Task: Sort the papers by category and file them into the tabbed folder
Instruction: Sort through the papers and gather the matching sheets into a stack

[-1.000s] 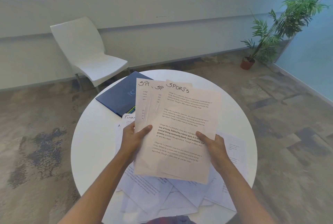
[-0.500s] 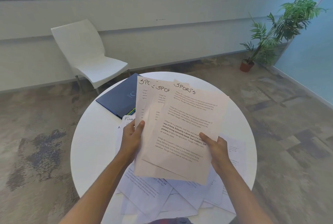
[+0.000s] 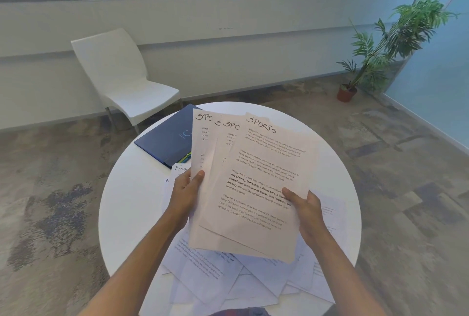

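Two hands, left hand (image 3: 186, 195) and right hand (image 3: 305, 210), pinch our fanned sports papers (image 3: 253, 183) above the table (image 3: 121, 214), near the folder (image 3: 167, 139).

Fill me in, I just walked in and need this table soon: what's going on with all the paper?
A person is sorting papers. Both the left hand and the right hand hold a fanned stack of sheets headed SPORTS above the round white table. More loose sheets lie scattered underneath, one headed "Fina...". The blue folder lies closed at the table's far side, nothing filed from this stack yet.
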`<move>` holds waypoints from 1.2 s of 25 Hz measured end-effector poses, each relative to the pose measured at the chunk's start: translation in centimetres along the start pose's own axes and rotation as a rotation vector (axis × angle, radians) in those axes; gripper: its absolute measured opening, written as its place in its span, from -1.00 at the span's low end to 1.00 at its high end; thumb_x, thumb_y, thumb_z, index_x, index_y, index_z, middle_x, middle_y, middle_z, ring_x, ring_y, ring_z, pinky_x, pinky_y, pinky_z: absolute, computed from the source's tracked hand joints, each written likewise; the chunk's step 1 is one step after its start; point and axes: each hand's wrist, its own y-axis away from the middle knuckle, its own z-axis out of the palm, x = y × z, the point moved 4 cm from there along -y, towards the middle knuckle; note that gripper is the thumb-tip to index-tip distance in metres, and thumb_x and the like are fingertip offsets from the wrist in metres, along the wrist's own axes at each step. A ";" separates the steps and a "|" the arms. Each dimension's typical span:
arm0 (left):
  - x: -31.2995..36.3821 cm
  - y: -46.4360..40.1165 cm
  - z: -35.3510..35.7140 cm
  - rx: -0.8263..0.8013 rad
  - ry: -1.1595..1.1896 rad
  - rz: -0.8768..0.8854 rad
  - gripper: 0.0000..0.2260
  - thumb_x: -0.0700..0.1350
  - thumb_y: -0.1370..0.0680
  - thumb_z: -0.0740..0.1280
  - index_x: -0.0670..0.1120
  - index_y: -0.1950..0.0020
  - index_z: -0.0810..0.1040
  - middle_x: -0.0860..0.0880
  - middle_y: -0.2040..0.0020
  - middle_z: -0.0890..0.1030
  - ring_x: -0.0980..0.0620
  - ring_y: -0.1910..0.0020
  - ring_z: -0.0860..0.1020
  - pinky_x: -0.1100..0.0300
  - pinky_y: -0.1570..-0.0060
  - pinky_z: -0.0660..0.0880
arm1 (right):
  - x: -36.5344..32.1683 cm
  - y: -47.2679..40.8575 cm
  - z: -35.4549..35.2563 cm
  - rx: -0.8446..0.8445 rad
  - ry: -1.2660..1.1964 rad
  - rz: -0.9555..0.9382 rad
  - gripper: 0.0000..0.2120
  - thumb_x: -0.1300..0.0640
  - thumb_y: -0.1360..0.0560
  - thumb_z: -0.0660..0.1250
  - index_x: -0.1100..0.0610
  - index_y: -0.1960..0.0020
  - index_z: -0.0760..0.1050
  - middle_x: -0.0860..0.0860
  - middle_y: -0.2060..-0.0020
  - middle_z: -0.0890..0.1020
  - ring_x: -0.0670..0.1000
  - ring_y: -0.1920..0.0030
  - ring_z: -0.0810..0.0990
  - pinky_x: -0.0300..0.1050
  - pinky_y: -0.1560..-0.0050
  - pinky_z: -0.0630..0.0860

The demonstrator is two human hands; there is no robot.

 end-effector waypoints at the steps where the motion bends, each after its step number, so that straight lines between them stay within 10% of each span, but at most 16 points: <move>1: -0.1 0.1 0.1 -0.012 -0.006 -0.010 -0.82 -0.11 -0.65 0.20 -0.03 -0.10 0.60 -0.08 0.02 0.72 -0.21 0.03 0.68 -0.14 0.01 0.62 | 0.0 0.0 0.1 -0.028 0.010 0.009 -0.67 0.28 -0.50 0.42 0.19 -0.26 0.56 0.11 -0.10 0.71 0.15 -0.10 0.69 0.12 -0.12 0.61; 30: -1.5 -0.4 2.5 -0.254 -0.114 -0.036 -0.65 -0.07 -0.39 0.47 0.02 -0.18 0.63 0.01 -0.08 0.70 -0.08 -0.06 0.66 -0.14 -0.11 0.57 | -2.9 0.1 3.7 -0.107 0.237 -0.183 -0.71 0.25 -0.39 0.55 0.14 -0.10 0.64 0.01 0.05 0.75 0.04 0.10 0.74 -0.09 0.16 0.68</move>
